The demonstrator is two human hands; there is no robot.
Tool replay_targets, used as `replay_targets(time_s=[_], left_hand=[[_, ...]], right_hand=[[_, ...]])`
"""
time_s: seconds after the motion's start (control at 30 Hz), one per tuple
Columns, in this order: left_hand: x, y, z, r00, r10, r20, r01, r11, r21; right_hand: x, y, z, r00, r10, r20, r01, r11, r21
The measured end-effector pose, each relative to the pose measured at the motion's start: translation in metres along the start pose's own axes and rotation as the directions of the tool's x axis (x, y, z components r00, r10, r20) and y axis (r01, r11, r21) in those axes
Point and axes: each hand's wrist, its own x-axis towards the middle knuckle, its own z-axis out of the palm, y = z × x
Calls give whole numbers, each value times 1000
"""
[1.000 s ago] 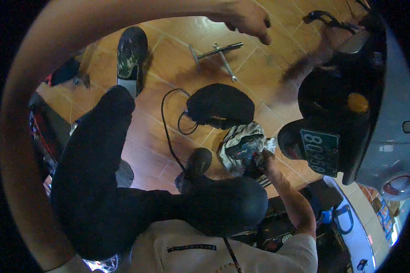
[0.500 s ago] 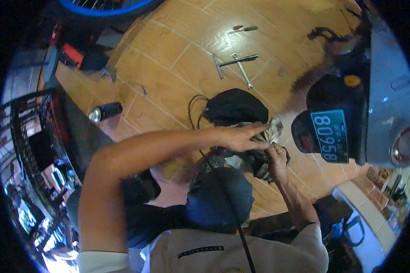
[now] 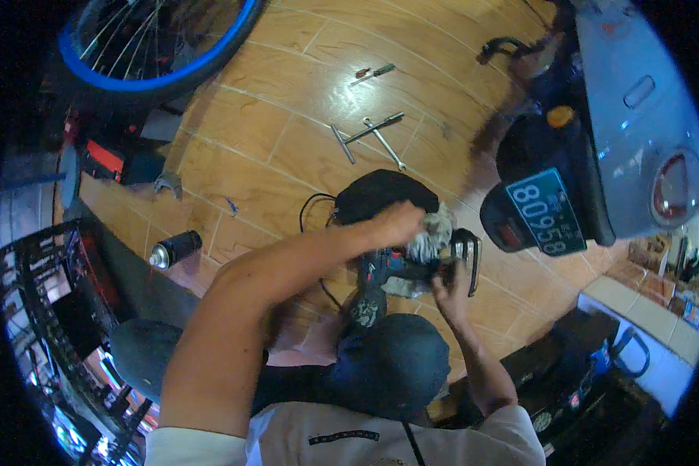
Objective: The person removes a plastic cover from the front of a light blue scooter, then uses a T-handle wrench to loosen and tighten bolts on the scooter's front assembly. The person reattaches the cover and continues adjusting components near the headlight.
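My left hand is closed round a crumpled grey-white rag, its fingers blurred. The rag lies against a dark tool with small red marks and a metal frame at its right end. Beneath the rag, my right hand is closed on the right part of this tool, which is partly hidden by hands and cloth. Just beyond my left hand lies a black rounded bag-like thing with a thin black cord. A pale scrap of cloth shows below the tool, near my knee.
A T-handle wrench, a spanner and a green-handled screwdriver lie on the tiled floor. A spray can lies left. The scooter stands right, a blue-rimmed wheel upper left.
The view has shifted. My hands, close together on the rag before, are now apart; my left hand has the rag bunched up, and the tool's metal frame has come into sight by my right hand.
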Motion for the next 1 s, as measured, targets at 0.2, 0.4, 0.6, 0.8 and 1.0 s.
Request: replay_targets(time_s=[0.2,0.4,0.6,0.8,1.0], left_hand=[[-34,22,-30,953,99,-285,-94,995,32],[-176,0,-143,946,231,-227,-241,970,-16],[-390,-51,-210,808,-260,-529,-57,859,-509],[-506,-97,-165,618,-502,-605,-258,597,-759],[-519,-106,-102,661,-545,-515,-478,222,-850]], right_hand=[[-6,9,48,876,-292,385,481,463,-745],[17,70,61,859,-253,445,508,525,-683],[43,94,63,877,61,477,422,380,-823],[48,-18,54,891,117,438,246,687,-684],[27,-219,52,904,106,414,139,843,-520]])
